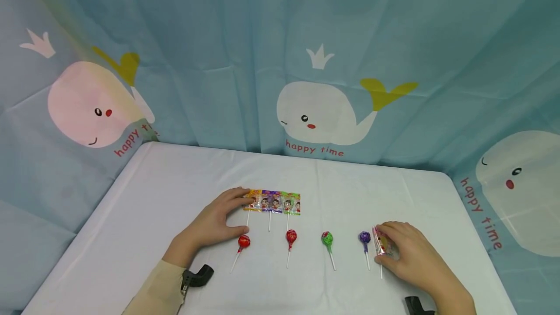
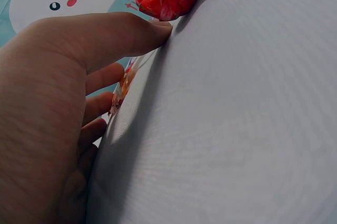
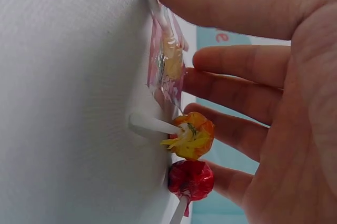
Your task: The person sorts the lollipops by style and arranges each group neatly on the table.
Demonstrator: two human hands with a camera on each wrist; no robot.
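My left hand (image 1: 216, 218) lies at the left end of a row of flat-wrapped lollipops. Its fingertips touch the orange-wrapped lollipop (image 1: 255, 201); a purple one (image 1: 274, 201) and a green one (image 1: 291, 203) adjoin it. The thumb is beside a red ball lollipop (image 1: 244, 241). At the right, my right hand (image 1: 409, 252) spreads around a pink flat-wrapped lollipop (image 3: 171, 58), thumb at its stick and fingers behind the wrapper. A yellow ball lollipop (image 3: 194, 134) and a red ball lollipop (image 3: 191, 180) show by those fingers in the right wrist view; the hand hides them in the head view.
Between the hands, another red ball lollipop (image 1: 291, 236), a green one (image 1: 327, 238) and a purple one (image 1: 364, 237) lie in a row, sticks toward me. All are on a white-covered table (image 1: 183, 169). A blue whale-print curtain (image 1: 227, 62) rises behind it.
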